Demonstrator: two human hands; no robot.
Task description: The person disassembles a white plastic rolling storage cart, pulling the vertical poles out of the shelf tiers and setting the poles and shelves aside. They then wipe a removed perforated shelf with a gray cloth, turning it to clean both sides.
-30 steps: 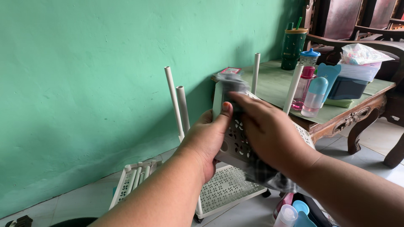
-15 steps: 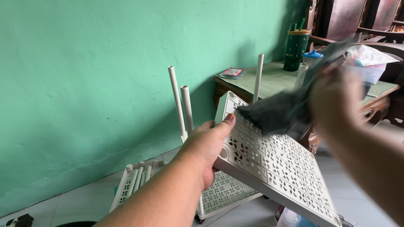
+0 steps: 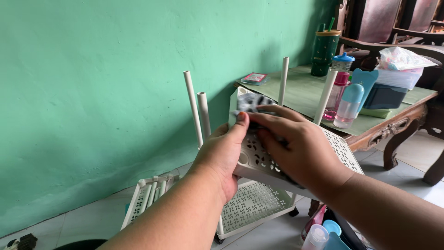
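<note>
two bare hands meet at the middle of the view over a white perforated plastic shelf tray (image 3: 340, 150) held tilted in the air. the left hand (image 3: 222, 155) clamps the tray's near-left edge, thumb laid on top and its tip touching the cloth, fingers hidden beneath. the right hand (image 3: 296, 146) lies flat across the tray's upper face, fingers closed over a grey patterned cloth (image 3: 252, 103) and pressing it against the surface near the tray's far corner at about 11 o'clock. at 6 o'clock, low by the right forearm, sit a white bottle with a pink cap (image 3: 315, 237) and a blue cap (image 3: 331, 227) beside it. under the hands, on the tiled floor, stands a white rack base (image 3: 252, 206) on small wheels, with another white tray (image 3: 148, 196) leaning just beside it at 8 o'clock. four white tubes rise around the held tray: two at 11 o'clock (image 3: 193, 106), one at 12 o'clock (image 3: 283, 81) and one at 1 o'clock (image 3: 324, 96). farther off, at 2 o'clock, a wooden table (image 3: 393, 127) with a green top carries a pink sippy bottle (image 3: 338, 90), a pale bottle with a blue cap (image 3: 349, 106), a dark green tumbler (image 3: 326, 51) and a blue tub (image 3: 386, 95). a green wall (image 3: 92, 92) fills the left side.
</note>
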